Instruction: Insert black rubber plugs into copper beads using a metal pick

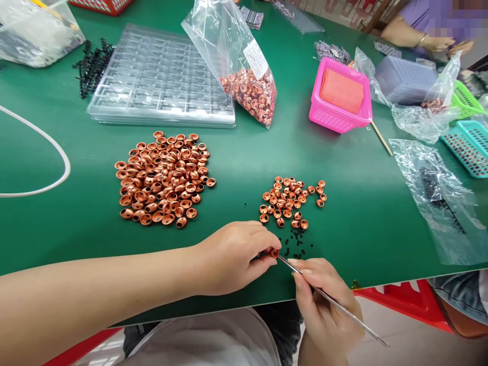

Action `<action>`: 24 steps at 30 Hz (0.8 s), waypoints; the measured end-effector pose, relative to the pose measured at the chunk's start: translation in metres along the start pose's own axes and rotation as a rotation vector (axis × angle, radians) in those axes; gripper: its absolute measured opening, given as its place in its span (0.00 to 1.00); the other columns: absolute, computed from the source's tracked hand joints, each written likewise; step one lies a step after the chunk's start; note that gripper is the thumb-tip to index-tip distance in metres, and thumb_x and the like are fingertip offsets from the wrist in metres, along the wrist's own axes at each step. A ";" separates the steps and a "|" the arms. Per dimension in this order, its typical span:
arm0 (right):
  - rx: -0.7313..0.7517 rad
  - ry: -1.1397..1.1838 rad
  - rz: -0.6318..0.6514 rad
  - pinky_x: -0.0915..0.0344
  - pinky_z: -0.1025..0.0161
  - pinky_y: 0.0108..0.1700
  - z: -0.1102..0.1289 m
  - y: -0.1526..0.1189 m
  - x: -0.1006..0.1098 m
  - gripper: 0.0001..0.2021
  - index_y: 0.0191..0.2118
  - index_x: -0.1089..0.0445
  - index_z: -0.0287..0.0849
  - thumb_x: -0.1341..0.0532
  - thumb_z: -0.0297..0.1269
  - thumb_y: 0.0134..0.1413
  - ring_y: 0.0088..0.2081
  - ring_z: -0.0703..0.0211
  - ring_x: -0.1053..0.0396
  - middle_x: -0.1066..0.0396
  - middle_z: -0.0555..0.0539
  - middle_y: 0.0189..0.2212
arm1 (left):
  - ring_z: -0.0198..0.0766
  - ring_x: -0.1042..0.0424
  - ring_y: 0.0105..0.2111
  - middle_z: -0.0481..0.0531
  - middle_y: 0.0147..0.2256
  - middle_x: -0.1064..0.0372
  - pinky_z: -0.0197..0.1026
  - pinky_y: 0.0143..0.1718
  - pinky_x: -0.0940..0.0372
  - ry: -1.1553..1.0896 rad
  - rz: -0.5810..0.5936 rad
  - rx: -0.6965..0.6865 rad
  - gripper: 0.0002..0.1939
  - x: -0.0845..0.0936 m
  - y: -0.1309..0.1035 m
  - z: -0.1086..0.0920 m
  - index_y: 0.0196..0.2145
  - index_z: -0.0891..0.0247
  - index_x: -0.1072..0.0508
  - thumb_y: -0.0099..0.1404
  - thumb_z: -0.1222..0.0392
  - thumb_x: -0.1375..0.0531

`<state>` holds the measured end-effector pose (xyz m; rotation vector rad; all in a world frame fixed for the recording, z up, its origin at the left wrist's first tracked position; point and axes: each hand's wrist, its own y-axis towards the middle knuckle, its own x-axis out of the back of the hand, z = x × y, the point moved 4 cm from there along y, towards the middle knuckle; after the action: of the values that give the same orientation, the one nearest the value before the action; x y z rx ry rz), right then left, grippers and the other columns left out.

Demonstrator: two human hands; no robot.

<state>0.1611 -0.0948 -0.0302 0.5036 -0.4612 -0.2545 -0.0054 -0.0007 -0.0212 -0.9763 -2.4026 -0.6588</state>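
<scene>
Lower centre: left hand point(233, 260) pinches a likely light, stiff cup point(274, 252), best held by its rim; right hand point(331, 316) holds a rod point(366, 328).

The copper-coloured cups point(168, 173) look like glossy metal, the thin tool point(343, 309) smooth metal, the trays point(160, 81) shiny plastic.

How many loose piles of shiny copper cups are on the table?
2: the large pile in front of the stacked clear trays, and the small pile just beyond the left hand. Others may be hidden.
</scene>
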 end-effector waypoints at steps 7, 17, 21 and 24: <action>0.047 0.024 0.037 0.25 0.55 0.40 0.000 0.000 0.000 0.21 0.47 0.30 0.41 0.37 0.13 0.50 0.41 0.56 0.23 0.22 0.45 0.41 | 0.35 0.30 0.30 0.50 0.31 0.26 0.36 0.33 0.35 0.011 0.003 0.001 0.04 0.001 0.001 0.000 0.39 0.66 0.27 0.67 0.67 0.41; 0.142 -0.121 0.089 0.24 0.57 0.39 0.004 -0.001 0.001 0.21 0.48 0.31 0.43 0.36 0.16 0.51 0.40 0.57 0.23 0.21 0.45 0.41 | 0.36 0.30 0.30 0.51 0.31 0.26 0.37 0.34 0.34 0.008 -0.005 -0.013 0.05 -0.001 -0.001 0.000 0.40 0.67 0.27 0.68 0.68 0.42; 0.165 -0.170 0.102 0.24 0.58 0.38 0.004 -0.002 0.001 0.19 0.47 0.30 0.44 0.36 0.18 0.52 0.39 0.59 0.23 0.21 0.46 0.41 | 0.36 0.30 0.30 0.51 0.31 0.26 0.37 0.33 0.34 -0.002 -0.005 -0.006 0.05 0.000 0.001 0.001 0.40 0.67 0.27 0.67 0.69 0.42; 0.173 -0.166 0.090 0.24 0.59 0.38 0.004 -0.001 0.001 0.19 0.47 0.30 0.44 0.36 0.18 0.51 0.39 0.59 0.23 0.21 0.46 0.42 | 0.36 0.30 0.30 0.51 0.31 0.26 0.37 0.33 0.34 -0.006 -0.002 -0.004 0.04 0.001 0.000 0.001 0.39 0.67 0.27 0.67 0.69 0.42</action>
<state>0.1595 -0.0977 -0.0274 0.6315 -0.6698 -0.1716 -0.0061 0.0006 -0.0211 -0.9792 -2.4080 -0.6628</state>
